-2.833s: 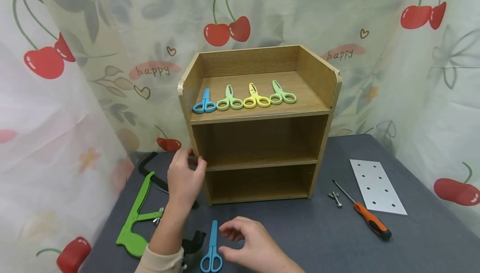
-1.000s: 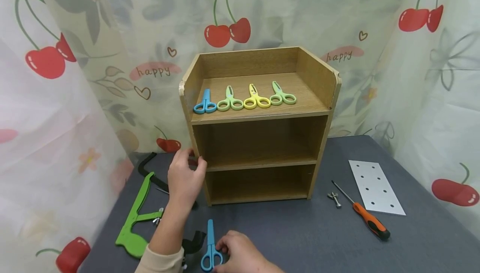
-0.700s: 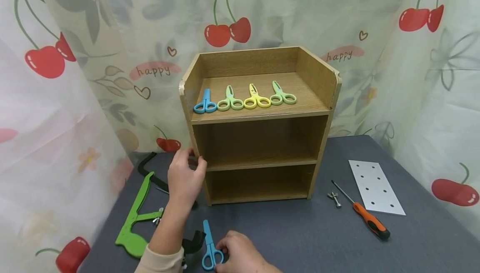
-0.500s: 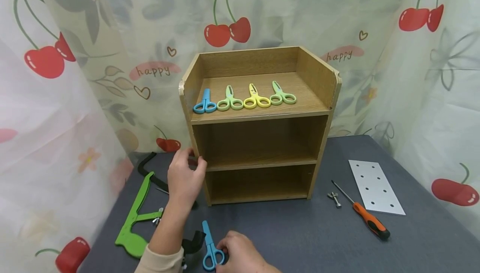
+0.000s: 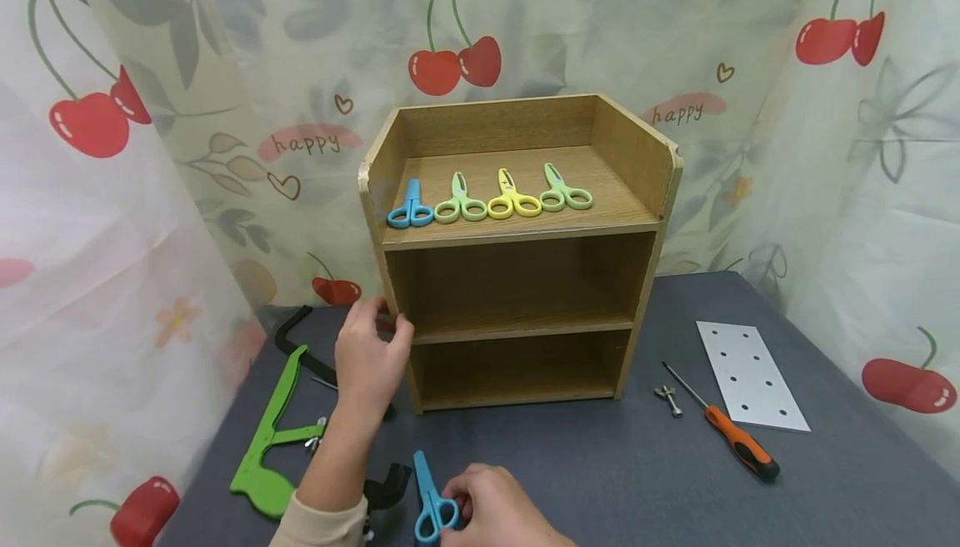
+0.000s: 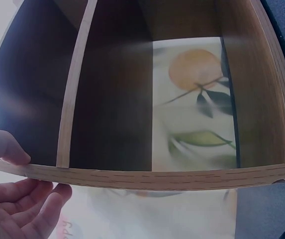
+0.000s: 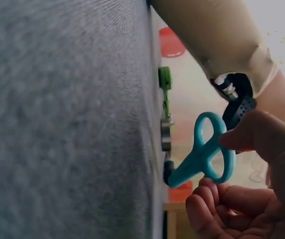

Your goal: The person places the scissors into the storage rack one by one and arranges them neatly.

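Observation:
My right hand pinches one handle loop of a pair of blue scissors between thumb and fingers, low in the head view. In the right wrist view, the scissors point their covered-looking blade end away from the fingers. Farther up, my left hand grips the left side panel of a small wooden shelf. The left wrist view shows the thumb inside that panel and the other fingers outside it. On the shelf's top lie blue scissors, green scissors, yellow scissors and more green scissors in a row.
A green tool frame and a black bent bar lie left of the shelf. On the right are a small metal bolt, an orange-and-black screwdriver and a white plate with holes. Patterned curtains surround the dark table.
My right hand has moved in from beside the scissors and taken hold of their handle. The scissors have tilted and shifted slightly right. My left hand stays at the shelf's side.

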A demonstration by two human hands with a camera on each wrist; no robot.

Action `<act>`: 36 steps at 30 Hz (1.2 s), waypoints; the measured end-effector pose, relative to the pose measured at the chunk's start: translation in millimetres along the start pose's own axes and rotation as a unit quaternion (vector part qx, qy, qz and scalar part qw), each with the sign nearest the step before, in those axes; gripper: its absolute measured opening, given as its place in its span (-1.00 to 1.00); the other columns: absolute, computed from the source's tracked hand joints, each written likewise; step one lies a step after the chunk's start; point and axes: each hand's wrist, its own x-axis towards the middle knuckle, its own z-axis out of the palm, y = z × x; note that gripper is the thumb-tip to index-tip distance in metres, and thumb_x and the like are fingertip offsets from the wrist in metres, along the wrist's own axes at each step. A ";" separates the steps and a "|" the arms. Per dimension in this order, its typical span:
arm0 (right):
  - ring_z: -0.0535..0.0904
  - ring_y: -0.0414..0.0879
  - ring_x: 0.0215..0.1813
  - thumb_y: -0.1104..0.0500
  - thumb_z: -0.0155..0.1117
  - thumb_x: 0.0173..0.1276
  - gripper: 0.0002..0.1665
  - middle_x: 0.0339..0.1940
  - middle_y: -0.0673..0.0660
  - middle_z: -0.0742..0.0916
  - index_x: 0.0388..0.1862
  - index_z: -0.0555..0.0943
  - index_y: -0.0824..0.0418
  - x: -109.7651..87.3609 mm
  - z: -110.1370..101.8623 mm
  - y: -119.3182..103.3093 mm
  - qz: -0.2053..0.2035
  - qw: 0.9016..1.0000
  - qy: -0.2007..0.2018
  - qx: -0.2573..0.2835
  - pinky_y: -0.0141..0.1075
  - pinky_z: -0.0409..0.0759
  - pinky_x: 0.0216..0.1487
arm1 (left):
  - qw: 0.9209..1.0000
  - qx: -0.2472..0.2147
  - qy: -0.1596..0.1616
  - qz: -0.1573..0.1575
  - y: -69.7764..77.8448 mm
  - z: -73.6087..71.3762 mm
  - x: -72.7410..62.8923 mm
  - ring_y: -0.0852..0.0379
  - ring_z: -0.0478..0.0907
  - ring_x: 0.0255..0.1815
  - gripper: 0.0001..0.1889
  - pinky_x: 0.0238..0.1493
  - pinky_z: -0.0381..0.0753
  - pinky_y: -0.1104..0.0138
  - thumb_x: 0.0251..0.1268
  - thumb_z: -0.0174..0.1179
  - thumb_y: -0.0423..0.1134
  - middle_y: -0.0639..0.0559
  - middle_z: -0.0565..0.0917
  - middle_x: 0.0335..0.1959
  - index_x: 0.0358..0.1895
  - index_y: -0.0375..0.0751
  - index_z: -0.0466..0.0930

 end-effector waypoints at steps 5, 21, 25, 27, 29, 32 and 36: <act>0.49 -0.32 -0.40 0.23 0.58 0.12 -0.82 -0.46 -0.15 0.58 -0.29 0.76 0.20 -9.1 -5.2 -7.1 -0.020 1.000 0.005 -0.005 -0.41 0.53 -0.33 | 1.000 -0.001 0.000 -0.001 0.0 -0.2 -0.2 -0.15 0.67 -0.28 -0.80 -0.37 0.68 0.00 0.28 0.28 -0.36 -0.25 0.63 -0.21 -0.11 -0.42 0.64; 0.53 -0.34 -0.35 0.21 0.57 0.17 -0.75 -0.36 -0.16 0.62 -0.18 0.76 0.24 -38.3 -37.9 -35.9 -0.065 0.997 0.017 0.024 -0.42 0.59 -0.29 | 1.000 -0.001 -0.004 -0.010 0.6 0.5 -0.2 -0.13 0.67 -0.27 -0.79 -0.37 0.69 0.02 0.29 0.29 -0.36 -0.22 0.64 -0.17 -0.08 -0.42 0.64; 0.54 -0.34 -0.33 0.22 0.57 0.18 -0.75 -0.33 -0.19 0.62 -0.16 0.75 0.22 -45.6 -45.5 -43.9 -0.092 0.995 0.030 0.022 -0.39 0.63 -0.27 | 1.000 -0.001 -0.004 -0.012 0.4 0.5 -0.5 -0.12 0.66 -0.26 -0.78 -0.38 0.69 0.03 0.30 0.29 -0.36 -0.22 0.64 -0.16 -0.07 -0.42 0.64; 0.55 -0.34 -0.32 0.22 0.57 0.18 -0.75 -0.31 -0.18 0.63 -0.15 0.75 0.20 -48.9 -49.2 -48.0 -0.102 0.994 0.038 0.021 -0.37 0.64 -0.26 | 1.000 -0.001 -0.004 -0.011 0.5 0.5 -0.5 -0.11 0.66 -0.26 -0.78 -0.38 0.69 0.04 0.30 0.29 -0.36 -0.22 0.64 -0.16 -0.07 -0.42 0.64; 0.55 -0.33 -0.32 0.22 0.57 0.18 -0.75 -0.30 -0.18 0.63 -0.15 0.75 0.16 -51.9 -52.9 -52.1 -0.105 0.993 0.044 0.020 -0.36 0.64 -0.25 | 1.000 -0.002 -0.004 -0.010 0.6 0.5 -0.4 -0.11 0.66 -0.26 -0.79 -0.38 0.69 0.04 0.30 0.29 -0.36 -0.22 0.64 -0.17 -0.07 -0.42 0.64; 0.56 -0.31 -0.31 0.20 0.58 0.18 -0.74 -0.29 -0.16 0.64 -0.15 0.74 0.11 -56.6 -57.5 -58.1 -0.113 0.992 0.055 0.018 -0.37 0.64 -0.26 | 1.000 -0.004 -0.003 -0.009 0.7 0.4 -0.4 -0.12 0.66 -0.26 -0.80 -0.39 0.68 0.05 0.30 0.29 -0.36 -0.21 0.64 -0.17 -0.08 -0.41 0.64; 0.56 -0.31 -0.31 0.21 0.57 0.18 -0.75 -0.28 -0.16 0.64 -0.16 0.73 0.08 -62.8 -62.1 -64.8 -0.152 0.985 0.079 0.003 -0.36 0.64 -0.28 | 1.000 -0.006 -0.001 -0.006 0.6 0.5 -0.7 -0.14 0.66 -0.26 -0.79 -0.38 0.68 0.04 0.30 0.29 -0.36 -0.22 0.64 -0.17 -0.08 -0.42 0.64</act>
